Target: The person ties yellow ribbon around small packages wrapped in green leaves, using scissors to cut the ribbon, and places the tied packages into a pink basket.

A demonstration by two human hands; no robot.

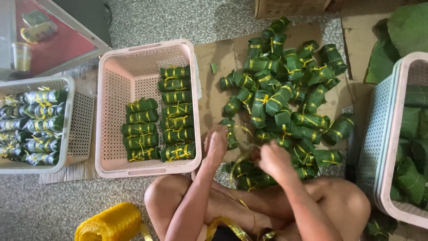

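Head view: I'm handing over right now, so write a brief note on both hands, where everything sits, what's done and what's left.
Left hand: fingers spread, resting by the near edge of the loose pile; no firm grip visible.
Right hand: closed, pulling yellow string above a leaf-wrapped parcel by the knees.
Done: two rows of tied parcels packed in the pink basket; the white basket at far left also holds tied parcels.
Left: the loose pile of parcels on the cardboard is not yet in a basket.
String spool lies by the left knee.
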